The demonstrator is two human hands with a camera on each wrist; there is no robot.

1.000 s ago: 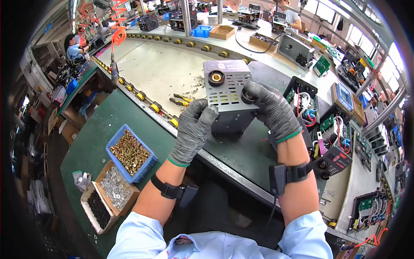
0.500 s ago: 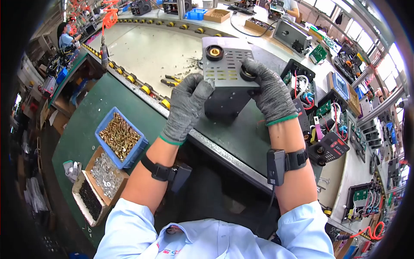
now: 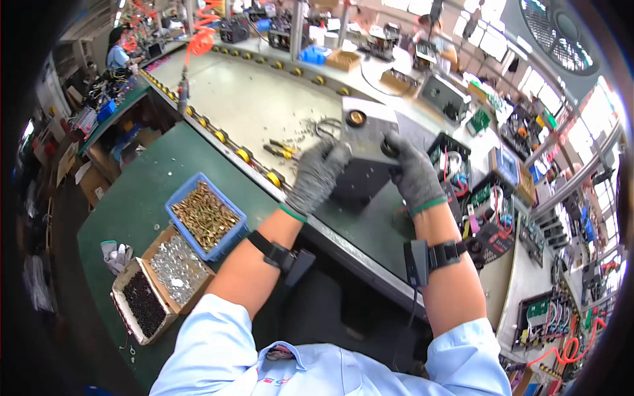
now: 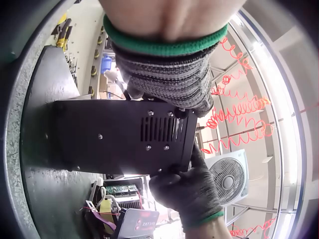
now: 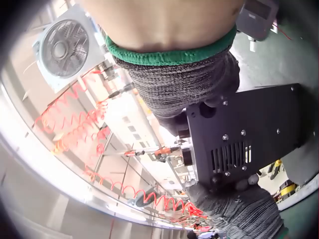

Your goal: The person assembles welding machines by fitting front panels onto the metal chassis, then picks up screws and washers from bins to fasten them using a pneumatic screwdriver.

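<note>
A metal-cased unit with a grey slotted face and black sides [image 3: 371,135] stands on the green bench between both gloved hands. My left hand [image 3: 318,173] grips its left edge near the top. On the opposite side, my right hand [image 3: 416,173] holds the edge, its fingers round a black round socket [image 3: 389,145]. Another socket with a brass centre [image 3: 356,118] sits at the face's upper left. In the left wrist view, the black side panel [image 4: 119,137] shows screws and vent slots; the right wrist view shows a similar panel [image 5: 259,124].
A blue bin of brass-coloured screws [image 3: 206,218], a box of clear or silvery pieces [image 3: 177,267] and a box of small black parts [image 3: 142,303] stand at left. Yellow-handled pliers [image 3: 281,150] lie beyond the bench edge. Opened units with wiring [image 3: 456,162] stand at right.
The head view has shifted and tilted. The unit appears farther right, with its face seen at a flatter angle; both hands remain on it.
</note>
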